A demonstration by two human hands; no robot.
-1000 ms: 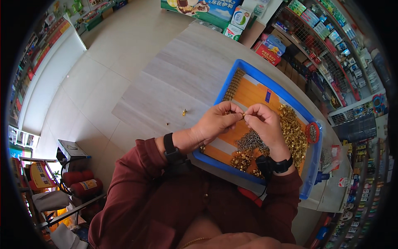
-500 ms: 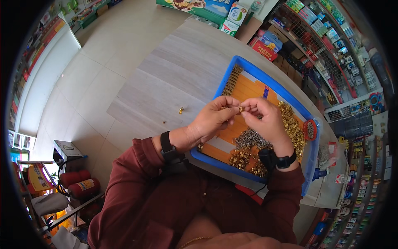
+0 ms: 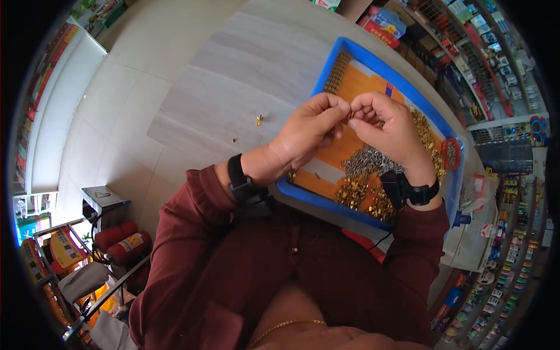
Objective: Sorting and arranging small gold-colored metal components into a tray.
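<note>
My left hand (image 3: 309, 127) and my right hand (image 3: 389, 127) meet fingertip to fingertip above a blue tray (image 3: 373, 60). Pinched between them is a small brass-coloured metal part (image 3: 350, 115), mostly covered by the fingers. Both hands are closed on it. Below my right hand lies a heap of small silver screws (image 3: 368, 162). Loose brass-coloured parts (image 3: 354, 193) are piled at the tray's near side, and more (image 3: 430, 139) along its right side. Similar pieces stand in tight rows (image 3: 336, 73) at the far left of the tray.
On the wooden table (image 3: 224, 76), left of the tray, lie a gold-coloured piece (image 3: 259, 120) and a tiny dark bit (image 3: 234, 140). A red round dish (image 3: 450, 153) sits at the tray's right edge. Red cylinders (image 3: 127, 248) stand at the lower left; stocked shelves (image 3: 501, 251) line the right.
The whole view has shifted, so the table and tray appear higher and further right. My hands stay together over the tray; the brass-coloured part is more covered by my fingers than before.
</note>
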